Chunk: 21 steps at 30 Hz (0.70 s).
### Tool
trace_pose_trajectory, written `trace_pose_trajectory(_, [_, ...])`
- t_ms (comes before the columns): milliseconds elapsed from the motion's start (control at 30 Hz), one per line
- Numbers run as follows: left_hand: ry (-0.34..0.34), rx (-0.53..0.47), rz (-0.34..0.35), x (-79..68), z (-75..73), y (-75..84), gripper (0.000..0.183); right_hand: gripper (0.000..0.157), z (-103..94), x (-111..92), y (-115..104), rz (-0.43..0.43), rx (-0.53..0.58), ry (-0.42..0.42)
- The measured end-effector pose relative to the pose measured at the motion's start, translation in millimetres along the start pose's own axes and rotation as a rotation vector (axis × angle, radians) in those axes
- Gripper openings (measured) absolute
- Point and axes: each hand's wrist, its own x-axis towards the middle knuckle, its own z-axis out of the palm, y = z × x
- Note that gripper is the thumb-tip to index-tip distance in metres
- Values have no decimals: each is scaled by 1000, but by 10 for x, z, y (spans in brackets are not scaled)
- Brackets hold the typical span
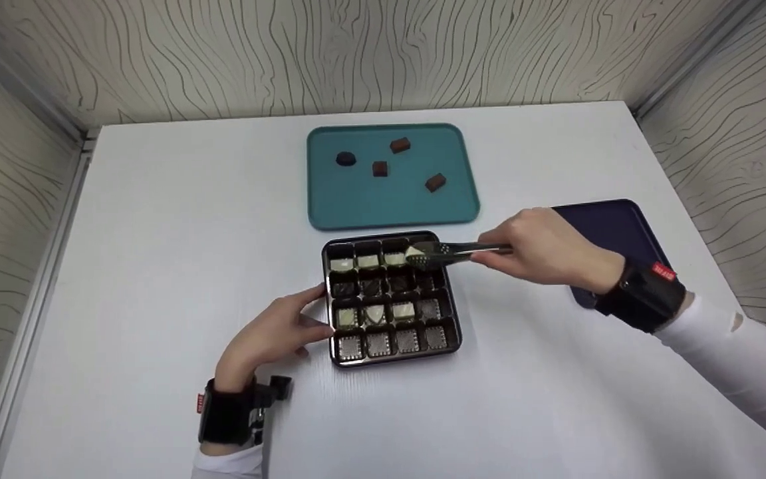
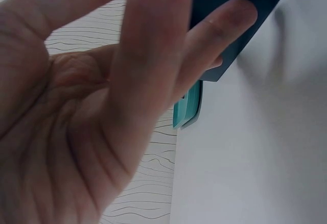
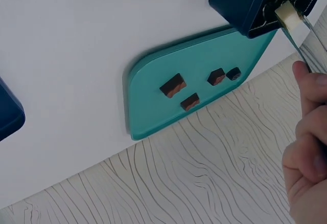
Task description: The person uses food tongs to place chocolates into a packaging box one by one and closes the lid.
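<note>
A black compartment box stands on the white table; white chocolates lie in its back and third rows, dark ones in its second. My left hand touches the box's left side with its fingers fairly straight. My right hand grips metal tongs between thumb and fingers. In the right wrist view, a white chocolate sits between the tong tips, over the box's back right corner compartment. Whether it touches the compartment's bottom I cannot tell. The left wrist view shows the palm and the box's dark wall.
Behind the box lies a teal tray with several brown chocolates, one of them a round dark chocolate. A dark blue tray lies to the right, partly hidden under the right forearm. A patterned wall rises behind the table.
</note>
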Motion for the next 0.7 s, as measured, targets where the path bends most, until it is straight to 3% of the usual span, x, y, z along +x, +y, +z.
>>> trace_pose_trajectory(133, [-3,-6,-2,-5,-1,-7,78,25,-49,-134,-77,-106,-55,-16])
trace_pose_trajectory(300, [-5,1,-3,-5,-3,-4,77,24,-138,-193,-144,-176,-101,-94])
trace_pose_trajectory(700, [-7,1,-2,4,3,-9,78,35,-226,-58,-285,-322,-213,-205])
